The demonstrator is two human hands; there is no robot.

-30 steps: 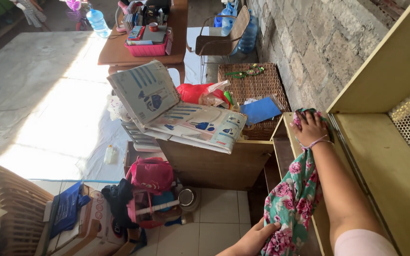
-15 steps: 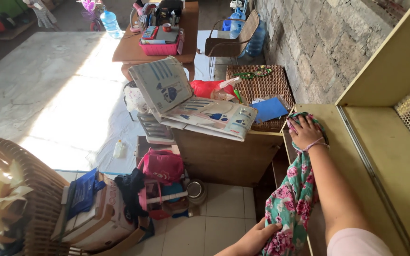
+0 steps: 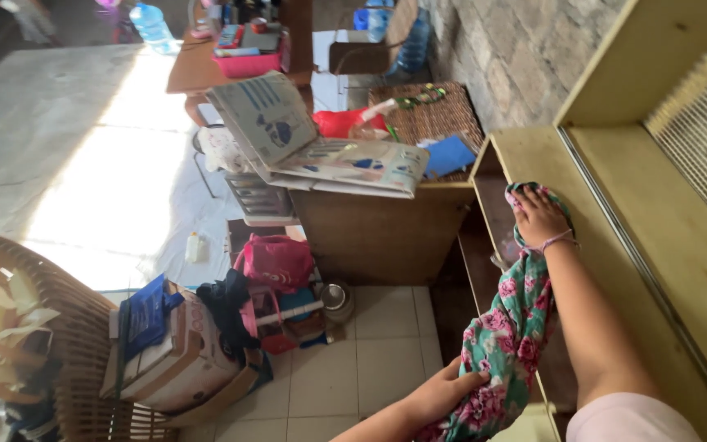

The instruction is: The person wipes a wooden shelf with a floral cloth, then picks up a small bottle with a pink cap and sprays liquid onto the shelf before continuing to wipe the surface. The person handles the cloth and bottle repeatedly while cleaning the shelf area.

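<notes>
Only the head view shows this moment. Much of the lower right is cut off: the right arm leaves the picture at the shoulder, the left forearm at the bottom edge, and the lower end of the cloth (image 3: 511,327) runs out of view beneath the left hand (image 3: 443,393). The inside of the yellow cabinet (image 3: 615,245) below its ledge lies in shadow and is hard to make out.

The cloth is soft, green, printed with pink flowers, and hangs in a long crumpled band from the cabinet's ledge down toward the tiled floor (image 3: 386,360). The cabinet is flat painted wood, worn and scuffed, with a mesh panel (image 3: 701,123) at the upper right. Beside it stand a rough stone wall (image 3: 501,49), a woven basket (image 3: 431,119) and a plain brown box (image 3: 378,233) topped with printed cardboard sheets (image 3: 321,147). A curved wicker chair (image 3: 34,327) fills the lower left.

The right hand (image 3: 540,217) lies palm down with fingers spread, pressing the cloth's upper end against the ledge; a thin band circles the wrist. The left hand is curled around the cloth's lower part, fingers closed into its folds.
</notes>
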